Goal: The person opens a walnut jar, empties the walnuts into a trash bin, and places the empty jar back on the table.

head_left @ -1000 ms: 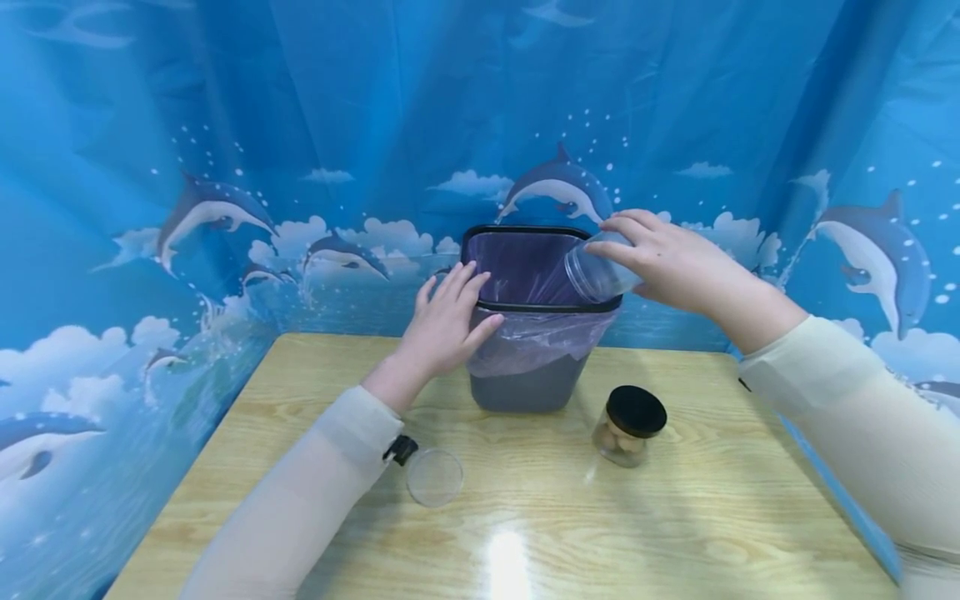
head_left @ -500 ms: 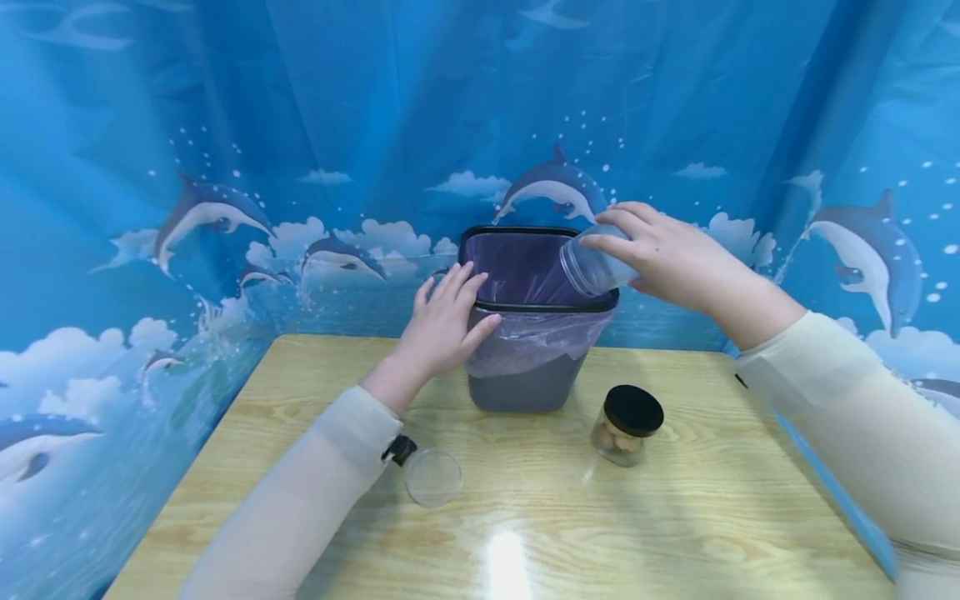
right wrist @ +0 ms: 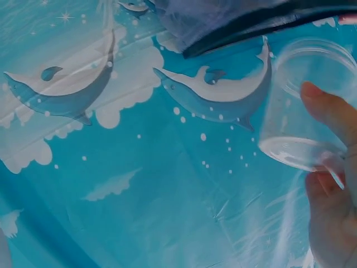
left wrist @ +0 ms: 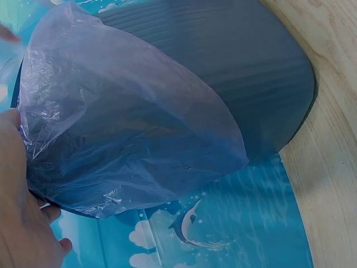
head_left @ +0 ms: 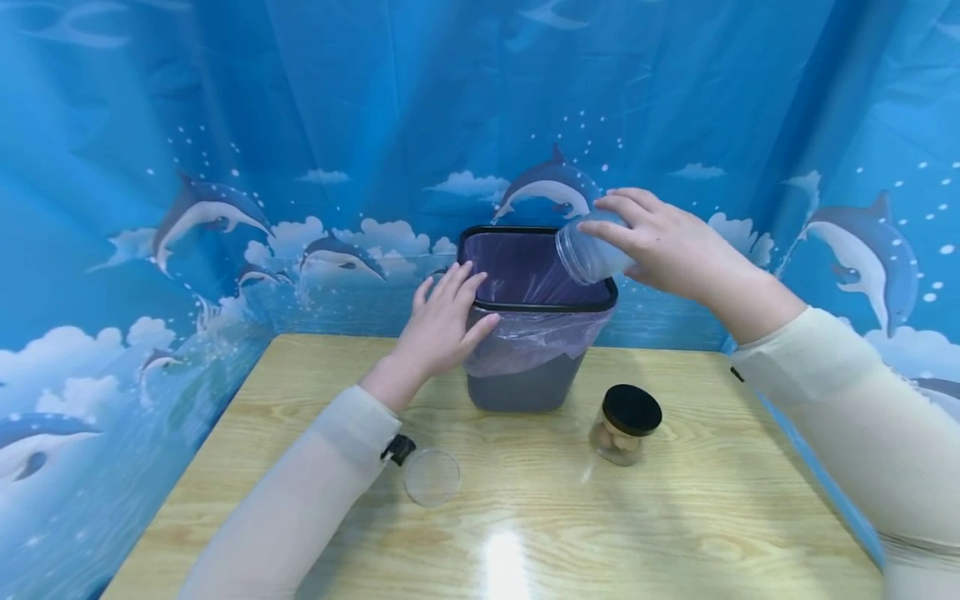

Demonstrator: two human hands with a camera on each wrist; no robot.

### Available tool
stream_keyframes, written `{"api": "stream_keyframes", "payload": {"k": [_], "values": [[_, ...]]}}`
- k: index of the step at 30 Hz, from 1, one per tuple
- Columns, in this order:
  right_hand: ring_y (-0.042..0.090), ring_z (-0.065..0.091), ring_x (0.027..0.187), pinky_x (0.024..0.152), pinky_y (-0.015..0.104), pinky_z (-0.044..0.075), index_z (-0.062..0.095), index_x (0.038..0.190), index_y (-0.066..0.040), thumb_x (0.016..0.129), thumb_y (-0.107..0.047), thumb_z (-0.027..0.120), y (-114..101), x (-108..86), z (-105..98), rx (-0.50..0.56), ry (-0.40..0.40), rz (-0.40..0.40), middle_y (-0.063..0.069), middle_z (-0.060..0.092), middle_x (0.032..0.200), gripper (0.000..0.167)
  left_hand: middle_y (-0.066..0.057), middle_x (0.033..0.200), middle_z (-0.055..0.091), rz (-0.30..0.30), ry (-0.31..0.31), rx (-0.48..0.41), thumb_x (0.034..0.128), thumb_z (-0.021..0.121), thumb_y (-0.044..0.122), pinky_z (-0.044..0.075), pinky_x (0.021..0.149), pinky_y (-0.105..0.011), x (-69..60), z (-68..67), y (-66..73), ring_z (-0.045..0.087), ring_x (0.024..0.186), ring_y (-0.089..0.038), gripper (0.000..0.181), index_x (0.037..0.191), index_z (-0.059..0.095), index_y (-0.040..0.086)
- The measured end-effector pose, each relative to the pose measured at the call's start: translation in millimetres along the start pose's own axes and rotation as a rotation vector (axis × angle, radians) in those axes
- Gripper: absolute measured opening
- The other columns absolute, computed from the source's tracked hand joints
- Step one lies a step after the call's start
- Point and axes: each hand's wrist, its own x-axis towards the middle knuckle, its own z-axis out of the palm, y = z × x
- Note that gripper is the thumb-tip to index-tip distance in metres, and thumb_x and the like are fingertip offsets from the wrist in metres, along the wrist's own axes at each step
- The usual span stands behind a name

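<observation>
My right hand (head_left: 671, 246) grips a clear plastic jar (head_left: 588, 250) by its body. The jar is lidless and tilted, its mouth pointing left over the right side of the bin's opening. In the right wrist view, the clear jar (right wrist: 304, 106) looks see-through, with thumb and fingers around its base end. My left hand (head_left: 446, 321) rests at the left corner of the grey trash bin (head_left: 517, 387), fingers fairly straight over the black rim, thumb along the front. In the left wrist view, the left hand (left wrist: 25, 206) touches the rim beside the purple bag (left wrist: 128, 117) lining the bin.
A second jar (head_left: 618, 442) with a black lid (head_left: 632, 409) and light brown pieces inside stands right of the bin on the wooden table (head_left: 570, 533). A clear round lid (head_left: 432, 477) lies near the left sleeve. A blue dolphin-print curtain (head_left: 420, 108) hangs behind.
My right hand has lifted the clear jar slightly up and to the left, tipping it a little more. The left hand and the bin stay practically where they were.
</observation>
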Motion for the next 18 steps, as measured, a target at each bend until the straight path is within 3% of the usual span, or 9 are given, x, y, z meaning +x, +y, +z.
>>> {"api": "stream_keyframes", "payload": {"k": [5, 18], "values": [[0.042, 0.037, 0.135, 0.091, 0.063, 0.049, 0.049, 0.143, -0.012, 0.068, 0.003, 0.089, -5.2, -1.6, 6.1, -0.016, -0.146, 0.021, 0.022, 0.045, 0.144, 0.086, -0.005, 0.168, 0.012, -0.002, -0.012, 0.009, 0.1014, 0.031, 0.065, 0.001, 0.121, -0.055, -0.1, -2.3, 0.8, 0.003, 0.154, -0.021, 0.074, 0.160, 0.023, 0.021], [0.042, 0.039, 0.135, 0.091, 0.063, 0.049, 0.051, 0.141, -0.012, 0.068, 0.006, 0.088, -5.4, -4.2, 7.6, -0.009, -0.098, 0.010, 0.021, 0.047, 0.142, 0.084, -0.005, 0.167, 0.013, 0.000, -0.016, 0.006, 0.1013, 0.032, 0.064, 0.001, 0.121, -0.055, -0.5, -2.6, 0.8, 0.003, 0.154, -0.022, 0.075, 0.160, 0.022, 0.020]]}}
